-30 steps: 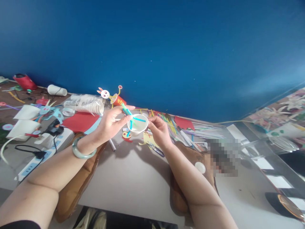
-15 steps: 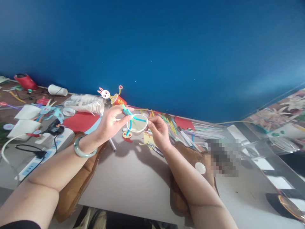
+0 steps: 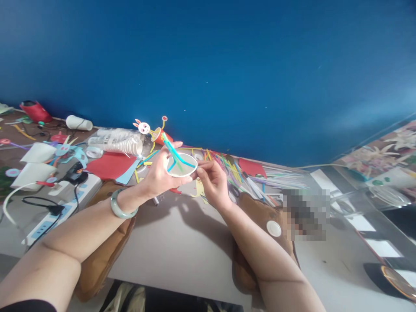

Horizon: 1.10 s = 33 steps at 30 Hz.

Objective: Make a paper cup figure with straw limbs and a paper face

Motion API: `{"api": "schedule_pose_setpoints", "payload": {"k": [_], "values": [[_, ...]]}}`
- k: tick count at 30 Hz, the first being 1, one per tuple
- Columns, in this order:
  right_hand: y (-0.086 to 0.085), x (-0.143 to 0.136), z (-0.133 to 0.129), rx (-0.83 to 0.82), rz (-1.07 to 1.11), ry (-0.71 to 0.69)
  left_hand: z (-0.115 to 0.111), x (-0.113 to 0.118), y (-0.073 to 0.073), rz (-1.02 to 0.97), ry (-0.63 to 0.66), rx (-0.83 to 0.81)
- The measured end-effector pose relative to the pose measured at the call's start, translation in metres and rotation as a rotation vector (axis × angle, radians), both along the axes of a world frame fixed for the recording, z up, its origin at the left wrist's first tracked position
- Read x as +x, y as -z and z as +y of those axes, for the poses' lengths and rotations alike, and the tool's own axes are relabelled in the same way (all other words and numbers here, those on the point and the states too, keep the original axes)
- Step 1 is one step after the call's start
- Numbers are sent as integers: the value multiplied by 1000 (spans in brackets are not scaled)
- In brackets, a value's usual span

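- The left hand (image 3: 156,177) has moved from pinching the straws (image 3: 172,148) at the rim to wrapping the white cup (image 3: 189,157): its thumb now runs below the mouth, with fingers on the far side. The cup seems better supported by this grip, while the straws look less tightly pinned.
- The right hand (image 3: 216,182) has its thumb and forefinger close together at the right end of the rim, apparently pinching it. Whether something small lies between those fingertips cannot be told.
- The white cup is held up over the front of the surface (image 3: 182,242), between both hands, its open mouth tipped toward the camera. That mouth now looks narrower and drawn to a point on the right, probably from the squeeze or the changed angle.
- The straws are blue and pale green. They gather into a slanting bundle that rises past the rim toward the upper left; inside, blue ends splay left and right, with a green one between them. How they are fastened, if at all, is not visible.
- Behind the hands, a red cup (image 3: 159,136) with a rabbit head (image 3: 144,128) leans near the wall (image 3: 208,78); loose straws (image 3: 279,174) lie to the right.
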State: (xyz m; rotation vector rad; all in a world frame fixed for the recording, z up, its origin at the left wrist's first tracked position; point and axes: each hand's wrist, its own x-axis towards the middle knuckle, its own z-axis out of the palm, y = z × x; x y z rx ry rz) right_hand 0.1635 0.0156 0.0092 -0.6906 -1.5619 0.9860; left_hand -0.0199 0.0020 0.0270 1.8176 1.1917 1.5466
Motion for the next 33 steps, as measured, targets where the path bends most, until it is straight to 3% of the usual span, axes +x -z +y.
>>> {"api": "schedule_pose_setpoints", "payload": {"k": [8, 14, 21, 27, 33], "values": [[-5, 5, 1, -61, 39, -37, 5, -11, -5, -49, 65, -43], [-8, 16, 13, -75, 25, -115, 14, -17, -1, -125, 148, -65], [-6, 16, 17, -105, -57, -169, 7, -4, 10, 100, 61, 20], [1, 7, 11, -89, -190, -70, 0, 3, 18, 234, 155, 2], [4, 10, 16, -100, -208, -24, 10, -7, 19, 244, 205, -50]]}}
